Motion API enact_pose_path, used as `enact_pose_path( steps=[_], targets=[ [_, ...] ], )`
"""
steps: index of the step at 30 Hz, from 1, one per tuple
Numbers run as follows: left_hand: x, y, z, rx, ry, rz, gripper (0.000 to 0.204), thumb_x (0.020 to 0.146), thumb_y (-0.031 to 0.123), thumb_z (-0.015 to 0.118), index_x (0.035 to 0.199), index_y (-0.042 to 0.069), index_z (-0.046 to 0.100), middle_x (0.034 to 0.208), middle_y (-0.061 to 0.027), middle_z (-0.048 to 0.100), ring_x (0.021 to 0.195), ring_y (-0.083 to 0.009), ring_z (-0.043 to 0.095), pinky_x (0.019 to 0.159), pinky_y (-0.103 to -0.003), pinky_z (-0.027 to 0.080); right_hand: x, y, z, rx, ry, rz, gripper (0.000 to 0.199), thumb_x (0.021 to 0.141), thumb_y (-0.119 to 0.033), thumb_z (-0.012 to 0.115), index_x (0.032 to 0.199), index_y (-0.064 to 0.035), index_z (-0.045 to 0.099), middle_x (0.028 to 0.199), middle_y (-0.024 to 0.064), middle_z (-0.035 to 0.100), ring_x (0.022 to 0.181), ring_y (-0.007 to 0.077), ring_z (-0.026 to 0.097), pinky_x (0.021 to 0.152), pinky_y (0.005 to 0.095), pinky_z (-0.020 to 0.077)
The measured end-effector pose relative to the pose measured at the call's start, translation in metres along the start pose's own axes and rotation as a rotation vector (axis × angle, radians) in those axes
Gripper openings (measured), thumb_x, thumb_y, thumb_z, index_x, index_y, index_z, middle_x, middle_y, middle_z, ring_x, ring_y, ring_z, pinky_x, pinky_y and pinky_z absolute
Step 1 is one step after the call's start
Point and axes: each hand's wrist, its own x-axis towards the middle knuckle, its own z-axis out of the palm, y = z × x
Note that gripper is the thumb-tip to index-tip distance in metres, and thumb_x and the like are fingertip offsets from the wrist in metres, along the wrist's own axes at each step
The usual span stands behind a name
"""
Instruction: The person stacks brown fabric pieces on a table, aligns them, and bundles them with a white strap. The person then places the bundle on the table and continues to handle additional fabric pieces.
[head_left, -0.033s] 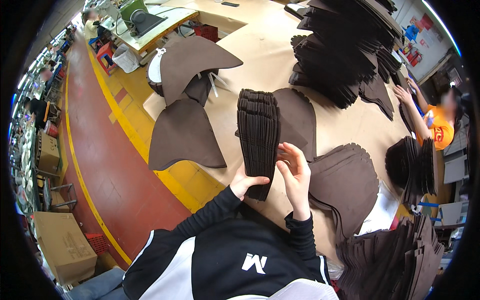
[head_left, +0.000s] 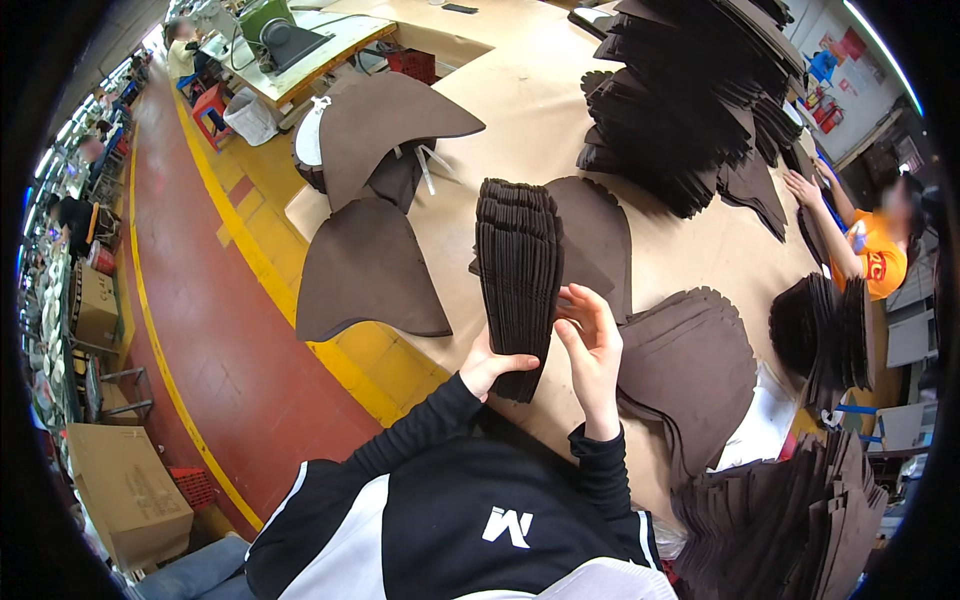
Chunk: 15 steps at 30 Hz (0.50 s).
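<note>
A thick stack of dark brown cut pieces stands on edge in front of me, its layered edges facing up. My left hand grips the stack's near, narrow end, the thumb lying across it. At the right side of that end is my right hand, thumb and fingers apart; its fingertips are close to the stack, and I cannot tell whether they touch. Behind the stack lie flat brown pieces. One curved brown piece overhangs the table edge on the left, and a pile of notched brown pieces lies to the right.
Tall dark piles fill the table's far right. More stacks stand near a co-worker's hand and at my lower right. Brown pieces cover a stand at the far left corner. Beyond the tan table runs a red aisle.
The stack's upper part has shifted very slightly to the right. Both hands are in nearly the same place.
</note>
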Motion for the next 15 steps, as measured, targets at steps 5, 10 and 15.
enact_pose_path(
  steps=[5,10,15],
  targets=[
    [0.000,-0.004,0.004,-0.007,-0.005,0.094,0.070,0.070,0.001,0.079,0.132,0.004,0.048,0.119,-0.0050,0.060,0.112,-0.0191,0.056,0.099,-0.032,0.045,0.008,0.005,-0.004,-0.023,0.032,-0.018,0.046,0.090,0.004,0.064,0.134,-0.0005,0.048,0.131,0.0139,0.055,0.111,0.0177,0.059,0.095,0.0315,0.0503],
    [0.009,-0.010,-0.002,0.014,-0.022,0.119,0.072,0.069,-0.002,0.080,0.133,0.003,0.047,0.123,-0.0066,0.059,0.115,-0.0190,0.056,0.101,-0.033,0.044,0.010,0.011,-0.001,-0.139,0.200,-0.142,0.040,0.091,0.003,0.064,0.128,-0.0020,0.051,0.133,0.0128,0.054,0.109,0.0133,0.056,0.092,0.0262,0.0479],
    [0.008,-0.009,0.000,0.007,-0.020,0.116,0.075,0.068,-0.002,0.081,0.134,0.002,0.046,0.126,-0.0077,0.058,0.118,-0.0192,0.054,0.102,-0.034,0.043,0.013,0.015,-0.011,-0.574,0.213,-0.290,0.015,0.087,0.004,0.065,0.102,0.0010,0.067,0.121,0.0095,0.059,0.084,0.0111,0.057,0.075,0.0226,0.0454]
  ],
)
